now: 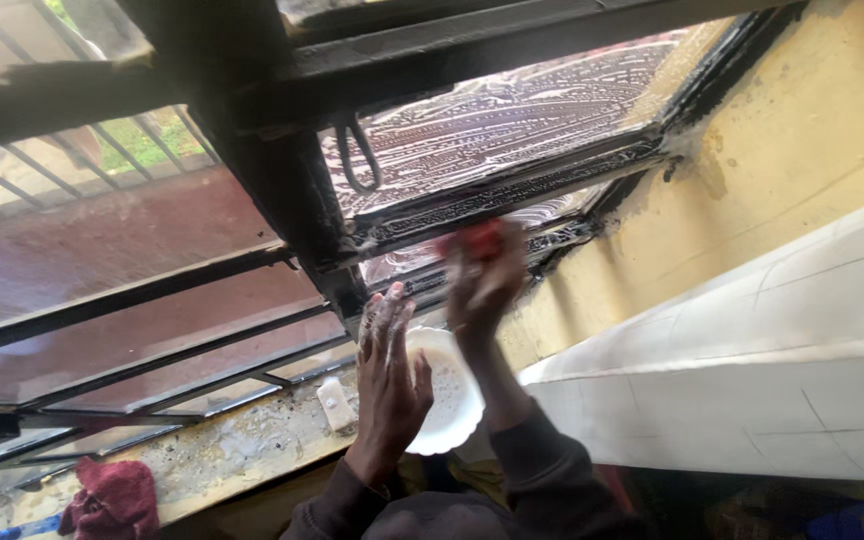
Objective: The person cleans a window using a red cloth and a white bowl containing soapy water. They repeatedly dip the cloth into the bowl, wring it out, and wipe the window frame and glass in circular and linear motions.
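The right hand [487,275] is gripping a red sponge [480,240], blurred but seemingly pressing on the soapy window pane [512,120]. The left hand [389,370] is spreading open, fingers flat, just over a white bowl [452,400] sitting on the sill [222,450]. A red cloth [107,500] is lying well apart.

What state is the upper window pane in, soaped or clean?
Soaped. The upper pane is covered in white lather streaks. The right hand presses a red sponge against the frame just below it.
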